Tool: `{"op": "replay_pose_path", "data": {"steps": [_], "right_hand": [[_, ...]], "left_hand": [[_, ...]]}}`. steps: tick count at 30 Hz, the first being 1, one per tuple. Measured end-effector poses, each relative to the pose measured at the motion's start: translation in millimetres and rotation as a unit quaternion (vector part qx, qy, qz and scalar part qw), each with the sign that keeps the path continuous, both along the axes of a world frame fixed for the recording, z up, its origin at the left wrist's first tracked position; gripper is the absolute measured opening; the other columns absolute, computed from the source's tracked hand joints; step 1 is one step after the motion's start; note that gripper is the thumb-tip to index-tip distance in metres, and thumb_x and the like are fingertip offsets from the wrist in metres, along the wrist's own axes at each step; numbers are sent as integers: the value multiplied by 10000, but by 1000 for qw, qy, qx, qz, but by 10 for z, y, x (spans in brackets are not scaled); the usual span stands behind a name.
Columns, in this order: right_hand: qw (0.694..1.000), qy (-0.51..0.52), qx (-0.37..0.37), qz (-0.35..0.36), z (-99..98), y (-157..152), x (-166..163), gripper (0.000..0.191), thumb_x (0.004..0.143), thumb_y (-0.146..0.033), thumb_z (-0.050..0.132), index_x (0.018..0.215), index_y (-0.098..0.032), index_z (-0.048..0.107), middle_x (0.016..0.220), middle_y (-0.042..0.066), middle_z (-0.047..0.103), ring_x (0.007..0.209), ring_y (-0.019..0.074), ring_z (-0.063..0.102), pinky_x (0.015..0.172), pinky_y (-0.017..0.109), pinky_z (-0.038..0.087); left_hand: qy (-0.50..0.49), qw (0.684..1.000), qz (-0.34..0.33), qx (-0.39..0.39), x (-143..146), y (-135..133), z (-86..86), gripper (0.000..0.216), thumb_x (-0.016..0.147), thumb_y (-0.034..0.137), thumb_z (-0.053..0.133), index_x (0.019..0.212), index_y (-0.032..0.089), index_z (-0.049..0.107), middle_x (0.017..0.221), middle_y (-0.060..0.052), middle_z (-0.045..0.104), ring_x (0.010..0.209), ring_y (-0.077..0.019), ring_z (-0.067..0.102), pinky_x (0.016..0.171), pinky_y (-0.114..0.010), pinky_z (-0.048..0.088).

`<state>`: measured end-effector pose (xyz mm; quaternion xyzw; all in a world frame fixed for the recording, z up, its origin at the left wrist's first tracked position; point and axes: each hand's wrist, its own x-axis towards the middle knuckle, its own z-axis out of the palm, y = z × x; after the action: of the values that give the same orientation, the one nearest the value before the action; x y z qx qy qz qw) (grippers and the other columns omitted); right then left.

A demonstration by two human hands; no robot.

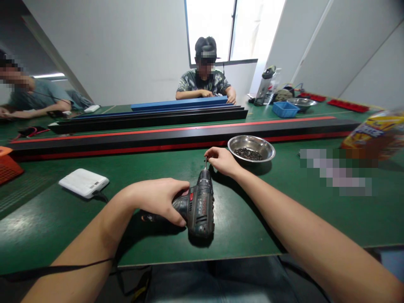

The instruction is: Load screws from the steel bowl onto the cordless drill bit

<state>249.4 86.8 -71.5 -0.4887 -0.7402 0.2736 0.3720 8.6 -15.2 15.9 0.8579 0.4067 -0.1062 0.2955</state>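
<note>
A dark cordless drill [202,206] lies on its side on the green table, its bit [205,162] pointing away from me. Around its handle is my left hand [158,195], closed with the thumb near the drill body. My right hand [222,160] pinches at the tip of the bit with thumb and forefinger. Whatever small piece is between those fingertips is too small and hidden to make out. Just right of that hand stands a metal bowl [268,153] with many small dark pieces [248,154], apparently screws, in it.
Beyond the bowl, a long black-and-red bar [151,138] crosses the table. A white power bank [83,183] with a cable lies left, near an orange basket [9,166]. At right are a snack bag [375,132] and a blue bin [285,109]. Two people sit at the table.
</note>
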Motion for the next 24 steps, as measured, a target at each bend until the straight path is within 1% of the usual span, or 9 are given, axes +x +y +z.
{"op": "replay_pose_path", "data": {"steps": [6,9,12,16,20,24], "right_hand": [[1000,13,14,-20,5,-33,-5,286,818,-25,625,1004,-170,788,1041,77,807,967,209,756,923,322,576],[1000,24,13,-12,-3,-28,-3,307,821,-22,611,1008,-169,805,1050,78,813,979,213,766,944,328,579],[1000,24,15,-10,-16,-15,-2,305,825,-31,611,994,-174,820,1040,75,819,977,220,772,950,334,583],[999,24,21,-28,-28,-17,-12,286,841,-55,628,1005,-176,829,1053,80,820,991,227,773,947,334,587],[998,10,23,-53,-25,-33,-25,276,856,-74,636,1035,-164,825,1075,94,817,989,234,772,957,353,584],[999,4,13,-40,-23,-38,-30,261,867,-76,645,1045,-161,815,1075,97,815,990,231,772,965,356,582]], "left_hand": [[3,1000,2,0,3,0,7,742,656,570,841,1296,255,639,1135,-28,759,967,-253,711,825,-283,534],[3,1000,0,6,2,1,3,750,651,578,842,1295,252,638,1145,-36,755,979,-257,710,836,-285,533],[2,1000,-2,7,-3,3,-5,747,652,589,840,1287,250,640,1144,-38,751,980,-257,706,834,-285,531],[-2,1000,-1,6,-8,12,-13,729,656,595,839,1271,253,647,1128,-26,747,959,-245,696,804,-277,522],[-3,1000,0,4,-2,30,-26,694,639,606,846,1203,242,671,1074,-12,745,905,-227,685,760,-268,503],[7,1000,8,12,9,31,-39,599,635,596,853,1084,235,688,991,4,731,842,-209,667,718,-264,481]]}}
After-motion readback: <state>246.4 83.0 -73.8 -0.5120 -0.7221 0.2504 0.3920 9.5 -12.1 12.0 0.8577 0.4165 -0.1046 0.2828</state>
